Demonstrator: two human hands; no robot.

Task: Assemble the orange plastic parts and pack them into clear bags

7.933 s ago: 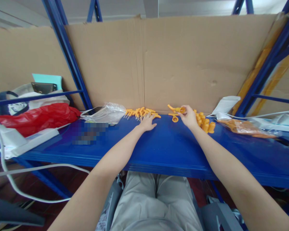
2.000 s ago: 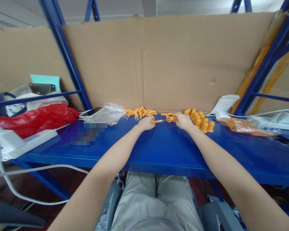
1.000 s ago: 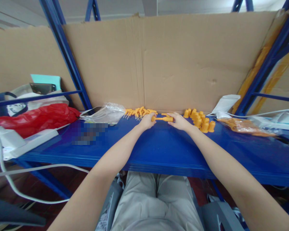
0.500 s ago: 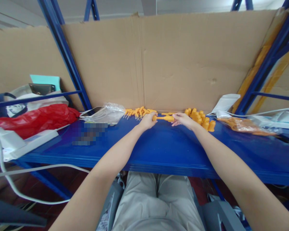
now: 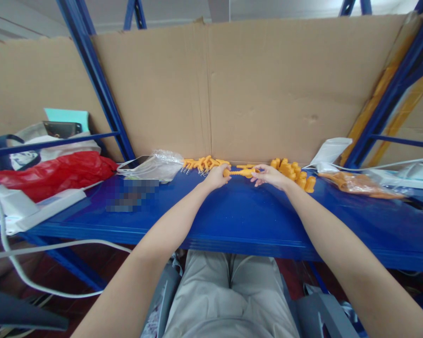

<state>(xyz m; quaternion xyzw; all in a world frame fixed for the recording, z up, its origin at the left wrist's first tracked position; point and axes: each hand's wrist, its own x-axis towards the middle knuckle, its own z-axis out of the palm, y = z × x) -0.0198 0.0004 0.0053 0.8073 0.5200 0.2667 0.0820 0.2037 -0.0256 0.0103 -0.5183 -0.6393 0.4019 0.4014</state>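
An orange plastic piece (image 5: 246, 173) with a thin ribbed stem and a wider body is stretched level between my two hands, near the back of the blue table. My left hand (image 5: 216, 176) is closed around its left end. At the wider right end, my right hand (image 5: 268, 176) holds it between thumb and fingertips, the lower fingers a little apart. Left of my left hand lies a heap of orange pieces (image 5: 200, 163) with small metal chains. Several stubby orange pieces (image 5: 292, 170) stand just beyond my right hand. Another slim orange piece (image 5: 245, 166) lies behind the held one.
A cardboard panel (image 5: 254, 89) rises behind the blue table (image 5: 246, 216). Clear plastic bags (image 5: 155, 166) lie to the left, near a red bag (image 5: 63, 173) and a white box (image 5: 45, 211). An orange packet (image 5: 359, 183) and white cables are at the right.
My right hand's fingers have shifted slightly at the right end of the orange piece, with more of that end showing. My left hand keeps its hold in the same place.
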